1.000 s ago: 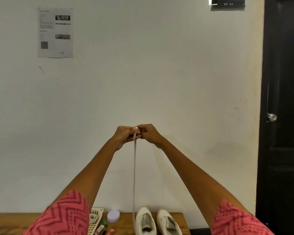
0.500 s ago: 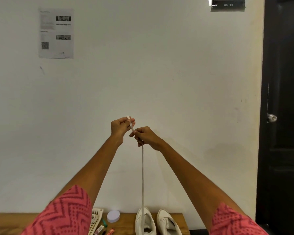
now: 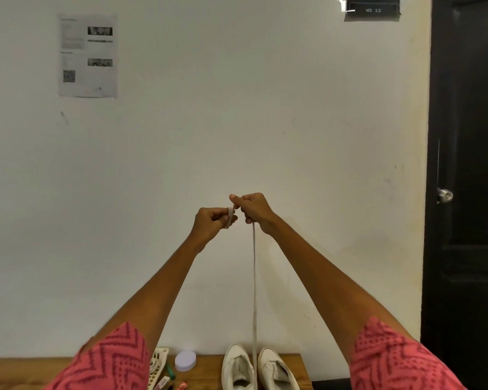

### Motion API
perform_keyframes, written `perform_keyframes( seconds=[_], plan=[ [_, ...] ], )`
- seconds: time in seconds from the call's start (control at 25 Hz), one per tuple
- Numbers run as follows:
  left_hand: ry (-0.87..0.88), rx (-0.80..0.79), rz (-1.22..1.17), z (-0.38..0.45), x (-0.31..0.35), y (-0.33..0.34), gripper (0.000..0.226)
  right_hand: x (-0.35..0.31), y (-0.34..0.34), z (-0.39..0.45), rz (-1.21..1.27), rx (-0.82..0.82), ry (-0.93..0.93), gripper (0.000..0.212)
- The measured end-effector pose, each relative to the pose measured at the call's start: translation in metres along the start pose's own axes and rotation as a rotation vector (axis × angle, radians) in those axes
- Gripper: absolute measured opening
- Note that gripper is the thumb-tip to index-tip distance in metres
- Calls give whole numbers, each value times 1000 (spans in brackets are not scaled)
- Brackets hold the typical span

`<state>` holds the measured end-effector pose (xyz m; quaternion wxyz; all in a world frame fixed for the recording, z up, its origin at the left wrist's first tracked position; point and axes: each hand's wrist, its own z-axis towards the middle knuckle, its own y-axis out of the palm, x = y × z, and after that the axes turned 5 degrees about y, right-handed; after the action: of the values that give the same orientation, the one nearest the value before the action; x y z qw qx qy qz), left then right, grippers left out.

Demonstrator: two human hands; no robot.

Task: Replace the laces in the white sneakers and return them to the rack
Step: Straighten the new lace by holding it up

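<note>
we pinch one lace (image 3: pixel 254 277) at mid frame: left hand (image 3: pixel 212 222) grips its wound end, right hand (image 3: pixel 254 211) its hanging length. the sneakers (image 3: pixel 258 370) sit unlaced on the surface (image 3: pixel 23 370) at the bottom edge; lacing and racking remain, we judge.

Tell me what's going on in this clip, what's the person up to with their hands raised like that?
A person holds a white shoelace up in front of the wall with both hands. The left hand pinches a short folded or wound bit of its end, while the right hand grips the lace just beside it. The rest hangs straight down toward a pair of white sneakers standing on a wooden table. Whether the sneakers carry laces can't be told.
</note>
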<state>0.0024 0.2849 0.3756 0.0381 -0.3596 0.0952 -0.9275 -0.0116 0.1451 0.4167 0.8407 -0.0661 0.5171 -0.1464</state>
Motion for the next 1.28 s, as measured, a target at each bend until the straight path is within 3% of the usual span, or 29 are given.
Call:
perform_keyframes(
  seconds=[0.16,0.32,0.44,0.64,0.76,0.96,1.08,1.16,1.28],
  plan=[
    [-26,-96,-3,-2,2,4,25,5,-1,5,-78,30,-43,41],
    [-127,-165,-76,0,8,2,21,15,-1,13,-316,132,-146,45],
    [-207,-84,-306,4,15,3,22,28,6,13,-333,108,-149,19],
    [-297,167,-682,11,26,10,19,28,22,5,-97,154,-173,21],
    [-297,267,-733,13,28,9,19,18,26,-1,88,-8,-91,25],
    [-279,290,-673,14,29,3,21,11,23,-13,159,-269,91,31],
    [-236,349,-550,17,26,1,20,12,24,-16,99,-280,134,29],
    [-114,376,-239,18,20,-3,20,11,25,-17,-85,-235,78,28],
    [138,179,267,13,6,-9,19,3,19,-13,-103,-100,-3,34]
  ],
)
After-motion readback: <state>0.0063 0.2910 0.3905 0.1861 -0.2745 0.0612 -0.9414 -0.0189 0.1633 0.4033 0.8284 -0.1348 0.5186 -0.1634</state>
